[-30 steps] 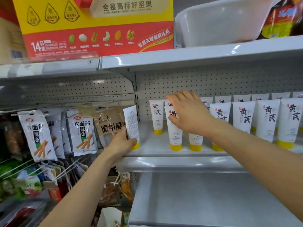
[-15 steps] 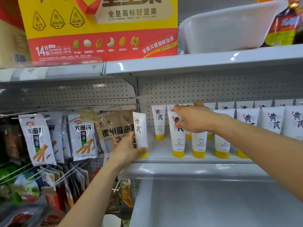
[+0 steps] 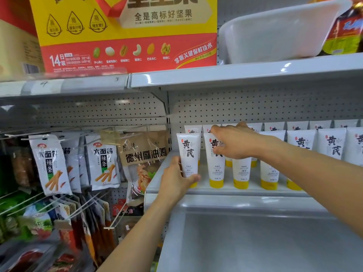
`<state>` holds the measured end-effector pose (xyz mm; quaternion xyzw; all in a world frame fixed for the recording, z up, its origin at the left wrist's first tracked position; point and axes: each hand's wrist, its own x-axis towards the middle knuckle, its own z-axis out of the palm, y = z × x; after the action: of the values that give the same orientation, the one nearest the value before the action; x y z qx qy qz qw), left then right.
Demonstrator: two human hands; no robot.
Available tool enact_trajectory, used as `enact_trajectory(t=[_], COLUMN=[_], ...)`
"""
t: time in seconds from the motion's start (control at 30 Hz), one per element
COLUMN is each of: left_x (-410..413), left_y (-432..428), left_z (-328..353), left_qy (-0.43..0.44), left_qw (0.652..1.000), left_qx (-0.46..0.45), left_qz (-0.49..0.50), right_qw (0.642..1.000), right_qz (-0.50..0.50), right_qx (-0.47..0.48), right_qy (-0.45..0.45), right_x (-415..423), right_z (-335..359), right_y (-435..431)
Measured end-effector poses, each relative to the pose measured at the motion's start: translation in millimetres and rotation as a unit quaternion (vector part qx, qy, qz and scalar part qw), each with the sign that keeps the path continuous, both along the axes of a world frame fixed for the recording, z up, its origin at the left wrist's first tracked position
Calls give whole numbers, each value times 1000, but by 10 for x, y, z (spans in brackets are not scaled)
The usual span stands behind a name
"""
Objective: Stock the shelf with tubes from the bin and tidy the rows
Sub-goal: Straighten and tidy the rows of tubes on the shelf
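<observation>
Shelf: the row of tubes stands upright, each just beside the next. Left hand wraps the end tube at the shelf's left corner; I cannot tell if it is seated yet. Right hand pinches the top of the neighbouring tube. Risk, as I judge it: a sideways nudge on release tips one tube into the row, domino fashion.

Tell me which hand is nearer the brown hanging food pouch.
Left. The left hand grips a white yellow-capped tube just right of the brown pouch; the right hand is farther right, holding the next tube.
</observation>
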<state>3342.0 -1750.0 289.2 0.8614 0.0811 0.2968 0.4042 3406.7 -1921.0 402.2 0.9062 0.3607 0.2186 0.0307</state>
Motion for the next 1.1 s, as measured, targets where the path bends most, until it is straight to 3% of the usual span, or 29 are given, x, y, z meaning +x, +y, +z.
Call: enact_trajectory(t=[0.87,0.97,1.03,1.1], left_x=[-11,-40,-70,-83], left_y=[-81,-49,-16,-13], left_z=[-15,-26,-27,-28], left_qy=[1,5,3,-1], left_qw=[1000,999,999,999], left_qx=[16,-4,-9,-4], left_qz=[-12,-35,-37,-39], right_qw=[1000,987,956,945], right_qz=[-10,31,91,111], right_qx=[-1,118,224,249], right_qy=[-9,-104,-165,-181], right_x=[-98,-189,-283,-359], right_z=[-28,-161,-320,-555], right_y=[-63,-175,-245,-335])
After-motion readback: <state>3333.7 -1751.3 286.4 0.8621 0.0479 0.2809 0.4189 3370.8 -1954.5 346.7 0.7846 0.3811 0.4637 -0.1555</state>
